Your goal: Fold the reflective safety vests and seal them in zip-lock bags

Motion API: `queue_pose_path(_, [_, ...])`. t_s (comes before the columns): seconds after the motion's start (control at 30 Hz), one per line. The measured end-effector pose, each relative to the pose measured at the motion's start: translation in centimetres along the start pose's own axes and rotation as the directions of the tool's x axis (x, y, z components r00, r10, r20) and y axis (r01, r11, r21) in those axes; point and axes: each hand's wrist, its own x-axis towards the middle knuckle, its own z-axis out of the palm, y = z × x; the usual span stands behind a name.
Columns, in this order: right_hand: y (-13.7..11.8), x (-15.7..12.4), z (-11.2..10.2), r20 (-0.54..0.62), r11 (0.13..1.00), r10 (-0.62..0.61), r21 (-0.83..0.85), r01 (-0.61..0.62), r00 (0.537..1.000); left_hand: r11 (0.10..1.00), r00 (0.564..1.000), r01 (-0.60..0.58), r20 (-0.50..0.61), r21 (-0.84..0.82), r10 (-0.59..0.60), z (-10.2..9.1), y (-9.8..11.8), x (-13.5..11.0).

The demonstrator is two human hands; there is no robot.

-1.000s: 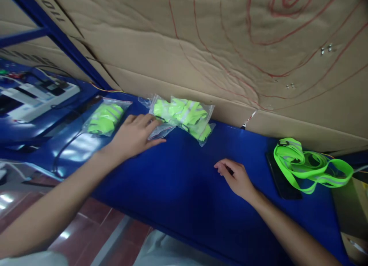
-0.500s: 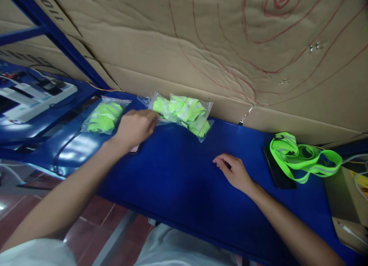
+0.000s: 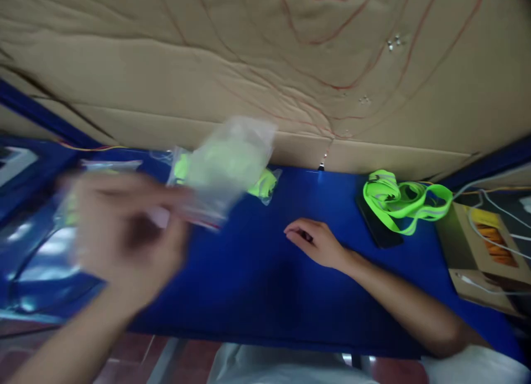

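A translucent zip-lock plastic bag (image 3: pixel 232 162) with a red strip along its near edge is pinched in my left hand (image 3: pixel 128 229), which is raised over the table and blurred. Behind it, partly covered by it, are plastic bags of neon-yellow reflective straps (image 3: pixel 265 185). Another bagged strap (image 3: pixel 70 207) is mostly hidden by my left hand. My right hand (image 3: pixel 317 242) rests on the blue table, its fingers loosely curled together with nothing visible in them. To its right, a loose neon-green reflective strap (image 3: pixel 384 193) lies coiled, partly over a black phone-like slab (image 3: pixel 384 234).
Cardboard (image 3: pixel 166 79) with red drawn lines stands along the back of the blue table (image 3: pixel 257 295). An open cardboard box (image 3: pixel 464 240) with cables across it sits at the right. A small black-tipped item (image 3: pixel 322 165) rests by the cardboard's lower edge.
My left hand has come nearer, lifting the translucent bag up from beside the bagged straps. The view has turned rightward; my right hand stays on the table, fingers still curled.
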Motion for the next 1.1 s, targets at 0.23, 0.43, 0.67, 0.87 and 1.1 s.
queue_pose_path(0.23, [-0.9, -1.0, 0.9, -0.007, 0.985, -0.144, 0.090, 0.144, 0.990, 0.887, 0.881, -0.038, 0.404, -0.460, 0.247, 8.9, 5.9, -4.6])
queue_pose_path(0.43, [-0.5, -0.7, 0.1, 0.123, 0.859, 0.107, 0.488, -0.154, 0.987, 0.851, 0.960, 0.276, 0.166, -0.446, -0.225, 7.1, 1.2, -0.4])
queue_pose_path(0.67, [0.4, -0.4, 0.5, 0.183, 0.715, 0.253, 0.626, -0.311, 0.950, 0.050, 0.542, 0.826, 0.766, -0.562, -0.346, 7.7, -4.6, -1.3])
queue_pose_path(0.87, [1.5, -0.3, 0.0, -0.044, 0.713, 0.320, 0.669, -0.210, 0.946, -0.056, 0.562, 0.796, 0.770, -0.603, -0.302, 7.5, -5.6, -2.1])
queue_pose_path(1.1, [1.0, 0.1, -0.2, -0.106, 0.756, 0.402, 0.599, -0.265, 0.909, -0.089, 0.616, 0.779, 0.784, -0.621, -0.076, 7.3, -4.7, -2.6])
